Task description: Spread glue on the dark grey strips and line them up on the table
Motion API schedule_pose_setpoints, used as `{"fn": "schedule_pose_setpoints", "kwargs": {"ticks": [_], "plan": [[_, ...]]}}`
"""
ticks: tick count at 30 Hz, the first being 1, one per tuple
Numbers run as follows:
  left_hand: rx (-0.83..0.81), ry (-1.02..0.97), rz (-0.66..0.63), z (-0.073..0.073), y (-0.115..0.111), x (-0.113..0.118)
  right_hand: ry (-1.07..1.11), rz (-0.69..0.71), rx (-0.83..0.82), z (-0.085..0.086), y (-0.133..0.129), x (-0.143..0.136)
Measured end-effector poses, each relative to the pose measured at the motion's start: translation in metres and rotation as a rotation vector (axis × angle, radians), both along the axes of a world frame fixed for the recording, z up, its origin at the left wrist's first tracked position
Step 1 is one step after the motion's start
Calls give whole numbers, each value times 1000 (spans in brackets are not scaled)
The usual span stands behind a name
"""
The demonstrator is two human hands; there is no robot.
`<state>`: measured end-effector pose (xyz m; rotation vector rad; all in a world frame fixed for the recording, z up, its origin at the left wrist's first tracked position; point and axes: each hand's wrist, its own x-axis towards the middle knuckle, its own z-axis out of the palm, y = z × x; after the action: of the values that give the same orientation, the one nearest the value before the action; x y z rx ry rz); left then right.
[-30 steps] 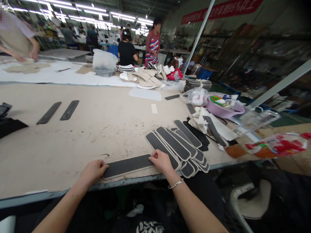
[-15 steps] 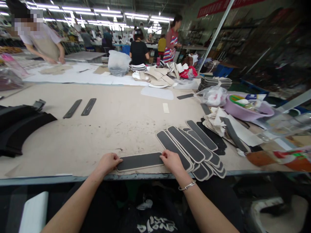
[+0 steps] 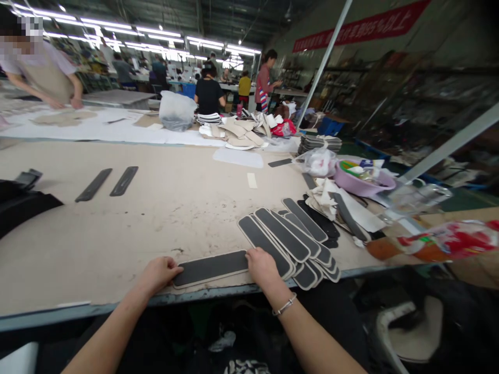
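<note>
A long dark grey strip with a beige border and rounded corners (image 3: 210, 268) lies by the table's front edge. My left hand (image 3: 159, 275) pinches its left end between thumb and fingers. At the strip's other end my right hand (image 3: 263, 267) is closed on the corner, its fingertips partly hidden. Right beside that hand, a fanned pile of similar bordered strips (image 3: 283, 236) spreads over the table, some ends reaching past the edge. Under the pile's far side, plain black pieces (image 3: 322, 221) show.
Two dark strips (image 3: 123, 181) and curved black pieces (image 3: 27, 208) lie at the left. A pink basin (image 3: 364, 182), a plastic bag (image 3: 317, 160) and scraps (image 3: 323, 197) crowd the right. Across the table are beige cut pieces (image 3: 237, 132) and a co-worker (image 3: 47, 72).
The camera view has turned a little to the right, so the scene sits further left. Both hands keep hold of the strip's ends; the strip looks slightly more tilted.
</note>
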<state>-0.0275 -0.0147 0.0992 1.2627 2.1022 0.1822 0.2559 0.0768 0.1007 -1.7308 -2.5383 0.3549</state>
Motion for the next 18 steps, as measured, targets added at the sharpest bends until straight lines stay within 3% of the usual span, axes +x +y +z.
{"fn": "schedule_pose_setpoints", "kwargs": {"ticks": [5, 8, 11, 14, 18], "plan": [[-15, 27, -55, -7, 5, -6, 38, 59, 139, 10, -23, -24], [2, 21, -56, -12, 8, -8, 201, 329, 175, 8, -47, -53], [28, 41, -72, -14, 9, -8, 271, 572, 108, 1, -69, -79], [38, 63, -86, -14, 8, -8, 241, 587, 31, -8, -75, -86], [20, 13, -77, -15, 5, -9, 204, 472, 6, -21, -65, -58]]}}
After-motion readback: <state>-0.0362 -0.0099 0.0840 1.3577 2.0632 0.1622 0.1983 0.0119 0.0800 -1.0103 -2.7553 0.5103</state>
